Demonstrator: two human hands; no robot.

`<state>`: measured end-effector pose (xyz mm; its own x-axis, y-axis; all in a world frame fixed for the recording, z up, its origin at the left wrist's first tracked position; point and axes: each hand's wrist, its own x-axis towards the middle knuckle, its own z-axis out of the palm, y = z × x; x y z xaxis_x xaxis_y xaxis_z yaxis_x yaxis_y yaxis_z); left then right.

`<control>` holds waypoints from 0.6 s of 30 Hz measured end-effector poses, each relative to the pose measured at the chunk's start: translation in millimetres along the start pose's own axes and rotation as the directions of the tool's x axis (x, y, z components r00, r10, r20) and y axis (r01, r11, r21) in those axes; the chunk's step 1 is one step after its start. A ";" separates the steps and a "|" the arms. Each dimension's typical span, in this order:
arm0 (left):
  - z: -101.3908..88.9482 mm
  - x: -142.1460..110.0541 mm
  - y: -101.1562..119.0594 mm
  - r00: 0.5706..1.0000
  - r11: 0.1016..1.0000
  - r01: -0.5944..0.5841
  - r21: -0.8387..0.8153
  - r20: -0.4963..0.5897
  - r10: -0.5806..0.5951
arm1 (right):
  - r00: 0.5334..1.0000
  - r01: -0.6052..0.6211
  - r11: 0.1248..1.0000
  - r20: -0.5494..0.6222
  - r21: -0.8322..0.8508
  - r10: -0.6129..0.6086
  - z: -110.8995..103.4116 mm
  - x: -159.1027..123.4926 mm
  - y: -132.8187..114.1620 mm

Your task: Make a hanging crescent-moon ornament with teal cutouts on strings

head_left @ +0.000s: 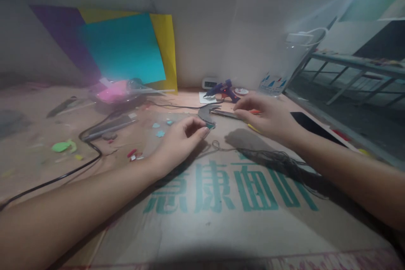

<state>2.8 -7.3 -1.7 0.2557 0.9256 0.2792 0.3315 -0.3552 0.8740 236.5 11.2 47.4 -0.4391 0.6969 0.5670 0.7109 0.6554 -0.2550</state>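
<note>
My left hand (182, 141) pinches the lower end of a curved dark grey piece (205, 112), shaped like a crescent. A small teal bit (210, 126) shows at the fingertips. From the right, my right hand (267, 116) is closed on a slim metal tool (226, 114), perhaps tweezers. Its tip lies at the upper part of the grey piece; whether it grips it I cannot tell. An orange-red bit shows by the right fingers, and a thin yellow stick (254, 129) lies under that hand. Loose dark thread (272, 156) spreads on the board below.
A purple glue gun (218, 89) with a red light lies near the wall beside a small white clock (209, 82). Light-blue cutouts (160, 133), green scraps (61, 147) and a black cord (91, 145) are at left. A clear jar (274, 80) and black phone-like slab (316, 126) stand right.
</note>
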 end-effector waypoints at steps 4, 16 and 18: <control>-1.1 -0.7 4.1 0.999 0.997 -0.040 0.061 0.026 0.039 | 0.925 0.379 0.904 0.054 -0.196 -0.376 10.9 -14.5 -14.0; 4.7 -4.7 -0.6 0.993 0.997 0.017 0.072 0.117 -0.025 | 0.775 0.630 0.707 0.214 -0.322 -0.594 32.1 -30.7 -10.6; 6.7 -3.8 -3.4 0.976 0.991 0.131 -0.037 0.178 -0.122 | 0.772 0.635 0.695 0.249 -0.337 -0.585 33.2 -29.9 -10.2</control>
<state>6.9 -10.5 -8.4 0.3710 0.9238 0.0946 0.3280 -0.2257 0.9173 224.2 -6.7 7.1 -0.8917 0.2270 0.3915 0.3999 0.8002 0.4469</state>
